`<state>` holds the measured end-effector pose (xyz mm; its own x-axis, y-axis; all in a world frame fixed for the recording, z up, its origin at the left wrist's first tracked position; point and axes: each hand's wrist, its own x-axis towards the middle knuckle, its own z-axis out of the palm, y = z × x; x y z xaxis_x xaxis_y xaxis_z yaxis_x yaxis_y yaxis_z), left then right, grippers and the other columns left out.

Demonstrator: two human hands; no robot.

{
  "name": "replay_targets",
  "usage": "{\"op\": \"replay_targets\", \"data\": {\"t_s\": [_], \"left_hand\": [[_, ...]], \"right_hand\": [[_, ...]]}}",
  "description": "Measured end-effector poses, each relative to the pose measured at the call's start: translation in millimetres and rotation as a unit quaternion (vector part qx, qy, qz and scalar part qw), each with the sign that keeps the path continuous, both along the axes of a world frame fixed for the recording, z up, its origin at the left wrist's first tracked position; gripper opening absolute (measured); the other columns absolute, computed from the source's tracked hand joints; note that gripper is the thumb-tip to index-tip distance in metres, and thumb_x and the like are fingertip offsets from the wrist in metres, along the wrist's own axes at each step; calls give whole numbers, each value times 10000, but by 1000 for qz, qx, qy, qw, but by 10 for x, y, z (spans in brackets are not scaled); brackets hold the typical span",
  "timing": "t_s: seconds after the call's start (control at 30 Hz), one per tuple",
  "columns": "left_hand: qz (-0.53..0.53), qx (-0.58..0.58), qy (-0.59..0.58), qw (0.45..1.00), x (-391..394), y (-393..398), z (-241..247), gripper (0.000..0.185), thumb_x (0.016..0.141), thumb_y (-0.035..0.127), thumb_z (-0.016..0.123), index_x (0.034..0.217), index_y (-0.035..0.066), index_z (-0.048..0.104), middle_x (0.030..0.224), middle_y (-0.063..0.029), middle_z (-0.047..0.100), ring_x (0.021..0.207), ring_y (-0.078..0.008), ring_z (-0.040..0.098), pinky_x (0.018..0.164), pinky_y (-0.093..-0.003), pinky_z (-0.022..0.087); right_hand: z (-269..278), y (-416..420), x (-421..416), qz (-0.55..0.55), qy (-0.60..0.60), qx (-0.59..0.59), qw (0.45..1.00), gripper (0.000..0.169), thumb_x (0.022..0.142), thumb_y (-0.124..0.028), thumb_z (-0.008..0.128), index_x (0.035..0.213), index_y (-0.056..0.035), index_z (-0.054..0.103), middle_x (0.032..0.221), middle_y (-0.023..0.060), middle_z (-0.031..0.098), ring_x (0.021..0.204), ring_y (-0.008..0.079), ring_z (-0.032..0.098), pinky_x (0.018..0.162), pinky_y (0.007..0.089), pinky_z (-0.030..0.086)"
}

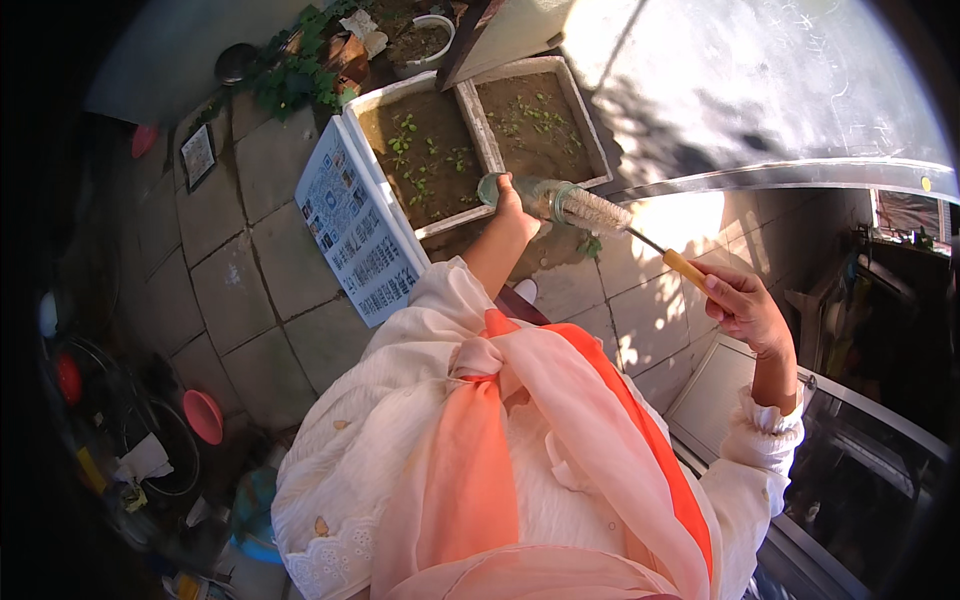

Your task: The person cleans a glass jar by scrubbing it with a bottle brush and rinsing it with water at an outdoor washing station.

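Observation:
My left hand (pixel 513 215) grips a clear glass bottle or jar (pixel 534 196) that lies nearly sideways, its mouth facing right. At that mouth is a pale bristle brush (pixel 596 211), partly inside the glass. From the bristles a thin dark rod runs down to the right into a yellow wooden handle (pixel 684 270). My right hand (pixel 739 306) is closed around the end of this handle. Below and behind the glass stand two white foam planter boxes (pixel 480 124) of soil with small green seedlings.
A printed board (pixel 352 225) leans along the left planter. Leafy vines (pixel 292 75) and pots are at the upper left. A sunlit wall (pixel 765 82) rises at upper right, a metal-framed glass panel (pixel 847 442) at lower right. Pink basins (pixel 202 416) and a bicycle wheel (pixel 176 450) are at lower left.

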<state>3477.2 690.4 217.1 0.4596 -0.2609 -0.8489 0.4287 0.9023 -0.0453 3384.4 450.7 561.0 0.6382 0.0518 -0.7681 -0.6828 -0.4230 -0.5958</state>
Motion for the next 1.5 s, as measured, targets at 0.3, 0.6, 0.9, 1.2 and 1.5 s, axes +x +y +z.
{"op": "replay_targets", "data": {"t_s": [0.3, 0.6, 0.9, 1.2, 1.5], "left_hand": [[2, 65, -37, 997, 194, -97, -228, 749, 850, 670, 533, 1378, 144, 449, 1422, -110, 501, 1294, -371, 474, 1066, -692, 327], [143, -56, 12, 988, 639, 237, -347, 670, 829, 591, 543, 1317, 131, 547, 1385, -115, 524, 1258, -336, 494, 1038, -554, 433], [112, -33, 10, 993, 641, 148, -146, 666, 877, 604, 513, 1338, 123, 486, 1328, -117, 556, 1202, -339, 545, 999, -560, 459], [47, -6, -103, 994, 402, -331, 320, 480, 933, 459, 439, 1011, 41, 660, 1049, -145, 686, 1006, -332, 647, 864, -476, 549], [25, -106, -81, 991, 309, -932, 762, 351, 934, 314, 489, 941, 9, 663, 964, -149, 691, 965, -339, 658, 857, -454, 575]], "right_hand": [[9, -256, -327, 29, -189, -115, 975, 338, 1002, -223, 619, 1297, -64, 657, 675, -58, 492, 600, 32, 444, 529, 200, 357], [-512, -1064, -476, -156, -270, -101, 945, 402, 1016, -289, 591, 1349, -64, 609, 636, -95, 418, 510, -2, 331, 460, 178, 248], [-1415, -1855, -1053, -370, -164, 10, 914, 352, 986, -384, 620, 1174, -89, 657, 669, -71, 460, 462, -3, 298, 391, 167, 205], [-1859, -2186, -1605, -442, -110, 69, 888, 371, 1009, -341, 584, 1277, -84, 597, 666, -72, 416, 468, -6, 284, 386, 163, 184], [-1753, -2238, -1858, -495, -75, 149, 853, 402, 1045, -354, 502, 1344, -90, 555, 643, -94, 344, 453, -5, 240, 375, 175, 174]]}}
